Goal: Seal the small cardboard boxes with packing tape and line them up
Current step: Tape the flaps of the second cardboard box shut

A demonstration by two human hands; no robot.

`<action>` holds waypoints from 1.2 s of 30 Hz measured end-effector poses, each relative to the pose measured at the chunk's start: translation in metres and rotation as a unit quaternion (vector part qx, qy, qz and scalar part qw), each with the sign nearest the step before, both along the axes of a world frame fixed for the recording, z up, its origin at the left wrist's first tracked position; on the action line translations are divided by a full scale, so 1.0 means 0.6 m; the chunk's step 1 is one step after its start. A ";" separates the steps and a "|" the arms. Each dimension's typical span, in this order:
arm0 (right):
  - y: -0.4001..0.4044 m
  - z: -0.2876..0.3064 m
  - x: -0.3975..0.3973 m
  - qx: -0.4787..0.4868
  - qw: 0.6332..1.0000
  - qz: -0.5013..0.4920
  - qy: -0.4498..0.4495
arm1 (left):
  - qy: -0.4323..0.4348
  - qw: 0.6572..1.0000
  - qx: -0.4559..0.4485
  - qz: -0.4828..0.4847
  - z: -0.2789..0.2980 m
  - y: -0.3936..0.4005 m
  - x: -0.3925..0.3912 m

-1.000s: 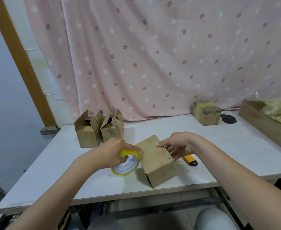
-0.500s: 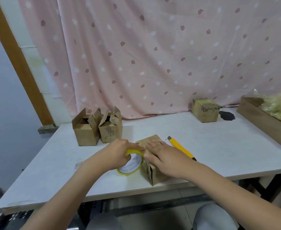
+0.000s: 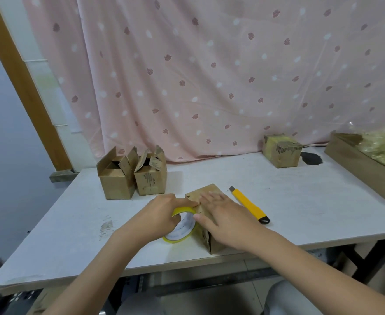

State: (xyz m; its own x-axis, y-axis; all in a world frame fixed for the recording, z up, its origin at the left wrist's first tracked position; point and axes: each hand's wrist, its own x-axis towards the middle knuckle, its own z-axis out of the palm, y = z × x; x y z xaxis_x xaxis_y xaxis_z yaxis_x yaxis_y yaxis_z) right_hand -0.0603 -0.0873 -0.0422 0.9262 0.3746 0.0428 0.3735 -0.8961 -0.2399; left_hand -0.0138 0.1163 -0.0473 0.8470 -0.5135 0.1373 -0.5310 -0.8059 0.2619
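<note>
A small cardboard box (image 3: 206,192) sits near the table's front edge with its flaps closed. My right hand (image 3: 223,218) lies flat on its top, fingers straight, pressing down. My left hand (image 3: 162,213) grips a yellow roll of packing tape (image 3: 182,233) held against the box's left side. Two open boxes (image 3: 116,178) (image 3: 150,178) stand side by side at the back left. A closed box (image 3: 280,151) rests at the back right.
A yellow utility knife (image 3: 249,204) lies just right of the box. A long wooden tray (image 3: 364,167) with yellowish wrapped material sits at the right edge. A pink patterned curtain (image 3: 209,76) hangs behind the white table (image 3: 300,201). A dark stain (image 3: 311,158) marks the tabletop.
My right hand has come down from the box's far edge and now lies flat across its top. The tape roll stays at the box's left side.
</note>
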 end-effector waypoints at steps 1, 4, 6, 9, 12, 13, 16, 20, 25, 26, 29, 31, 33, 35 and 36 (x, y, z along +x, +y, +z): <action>-0.003 -0.003 0.007 0.023 1.000 -0.020 -0.002 | 0.000 1.000 -0.007 0.000 -0.001 -0.001 -0.002; 0.001 -0.005 0.036 0.040 0.995 -0.085 0.026 | -0.010 1.000 -0.001 0.002 0.000 -0.006 0.000; 0.015 -0.004 0.059 0.019 0.990 -0.116 0.081 | -0.017 1.000 0.000 0.002 0.002 -0.011 -0.004; 0.038 0.009 0.086 -0.035 0.981 -0.147 0.123 | -0.013 0.999 -0.030 0.005 0.003 -0.011 -0.014; 0.046 0.029 0.096 -0.058 0.979 -0.155 0.120 | 0.021 0.995 -0.091 0.021 0.004 0.002 -0.021; 0.047 0.035 0.096 -0.050 0.978 -0.163 0.118 | 0.028 0.994 -0.102 0.026 0.005 0.007 -0.024; 0.051 0.059 0.089 -0.027 0.973 -0.192 0.125 | 0.032 0.993 -0.114 0.016 0.004 0.021 -0.033; 0.054 0.084 0.084 -0.057 0.973 -0.173 0.140 | 0.027 0.991 -0.133 0.014 -0.001 0.032 -0.035; 0.060 0.078 0.077 -0.082 0.970 -0.168 0.155 | 0.000 0.996 -0.087 -0.001 0.002 0.032 -0.016; 0.060 0.075 0.079 -0.075 0.969 -0.170 0.161 | -0.002 0.997 -0.079 -0.001 0.005 0.030 -0.015; 0.059 0.075 0.078 -0.077 0.970 -0.162 0.161 | 0.001 0.999 -0.035 0.006 0.009 0.032 -0.016; 0.059 0.079 0.071 -0.088 0.972 -0.154 0.156 | 0.020 1.000 -0.008 0.009 0.003 0.040 -0.022; 0.058 0.078 0.069 -0.091 0.971 -0.149 0.164 | 0.034 0.999 0.022 0.014 -0.003 0.047 -0.027; 0.055 0.079 0.070 -0.066 0.973 -0.142 0.172 | 0.024 0.998 0.048 0.013 -0.006 0.045 -0.027; 0.054 0.080 0.073 -0.042 0.972 -0.144 0.180 | 0.018 0.998 0.054 0.011 -0.005 0.041 -0.028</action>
